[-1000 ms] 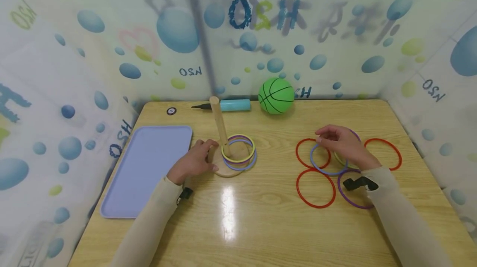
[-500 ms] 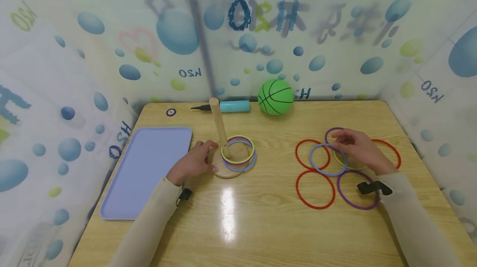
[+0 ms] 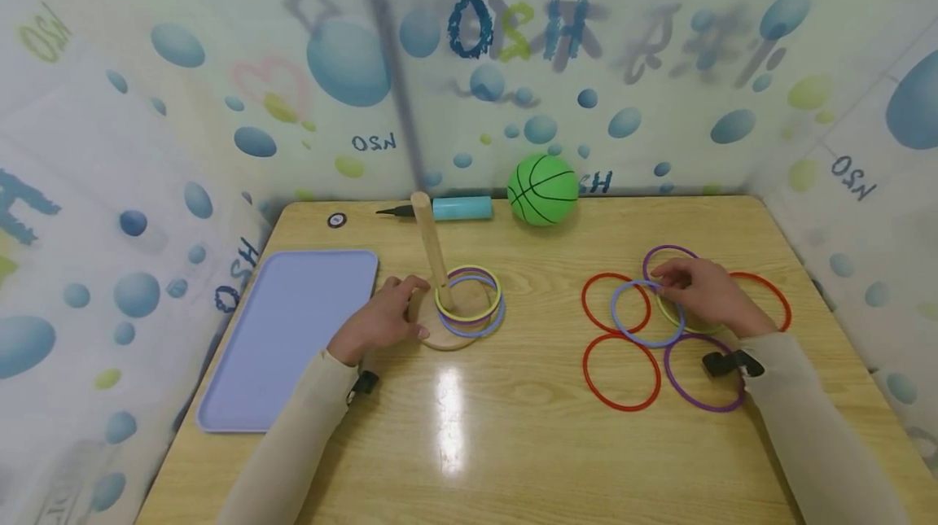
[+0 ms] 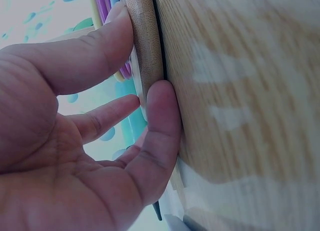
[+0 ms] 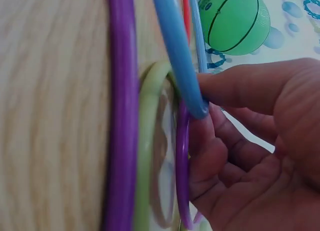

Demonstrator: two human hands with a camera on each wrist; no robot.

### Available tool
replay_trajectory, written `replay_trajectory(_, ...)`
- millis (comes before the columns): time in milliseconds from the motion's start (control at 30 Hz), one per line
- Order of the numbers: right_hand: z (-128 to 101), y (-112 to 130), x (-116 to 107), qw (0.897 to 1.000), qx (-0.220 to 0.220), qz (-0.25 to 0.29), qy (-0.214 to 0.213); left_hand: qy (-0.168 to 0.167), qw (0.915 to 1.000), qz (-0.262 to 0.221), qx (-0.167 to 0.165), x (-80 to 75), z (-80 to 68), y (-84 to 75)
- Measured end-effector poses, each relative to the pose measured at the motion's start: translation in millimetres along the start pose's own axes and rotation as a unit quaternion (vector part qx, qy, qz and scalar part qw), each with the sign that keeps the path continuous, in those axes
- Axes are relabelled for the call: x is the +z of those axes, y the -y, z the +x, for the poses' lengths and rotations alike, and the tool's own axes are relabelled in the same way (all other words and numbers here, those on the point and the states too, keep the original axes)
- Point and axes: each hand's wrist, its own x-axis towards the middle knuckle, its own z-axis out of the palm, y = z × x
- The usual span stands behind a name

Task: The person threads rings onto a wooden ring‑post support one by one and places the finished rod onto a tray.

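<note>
While your left hand (image 3: 381,315) is gripping the wooden base (image 4: 145,46), your right hand (image 3: 703,295) is pinching a blue ring (image 5: 178,51), likely light, stiff, best held rim-side

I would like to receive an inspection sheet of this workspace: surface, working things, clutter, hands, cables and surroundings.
Surface: brown wooden tabletop, showing a light reflection.
Working things: round-based wooden peg stand with three thin rings round its peg; loose light-blue ring, three red rings, two purple rings, one yellow-green ring.
Clutter: light-purple rectangular tray; green ball with black lines; light-blue cylinder with black nozzle; small dark-rimmed disc.
Hands: left hand grips the stand's base; right hand pinches the loose light-blue ring.
Cables: nothing seen.
Surroundings: white walls with bubble print.
</note>
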Motion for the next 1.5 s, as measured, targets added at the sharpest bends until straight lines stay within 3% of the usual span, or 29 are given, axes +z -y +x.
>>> replay_trajectory(167,1.2,1.8,-5.0,1.0,0.01,0.014,0.012,0.0,1.0,-0.001,0.002,0.1,0.3,0.9)
replay_trajectory(300,-0.7,6.0,-11.4,0.997,0.027,0.066,0.022,0.001,1.0,0.001,0.001,-0.4,0.7,0.4)
replay_trajectory(500,-2.0,20.0,-20.7,0.993,0.015,0.118,0.012,0.008,0.9999,-0.003,-0.009,-0.9,0.3,-0.8)
replay_trajectory(833,1.8,58.7,-35.4,0.985,-0.021,0.171,-0.018,0.006,0.9998,-0.011,-0.015,-1.6,-1.0,-0.3)
replay_trajectory(1100,0.8,95.7,-48.6,0.981,-0.018,0.184,-0.054,0.008,0.9998,-0.012,-0.015,-0.3,-0.5,0.4)
replay_trajectory(1500,6.4,154.2,-60.0,0.963,-0.073,0.251,-0.066,0.0,0.9999,-0.007,-0.01,0.7,-0.2,2.9)
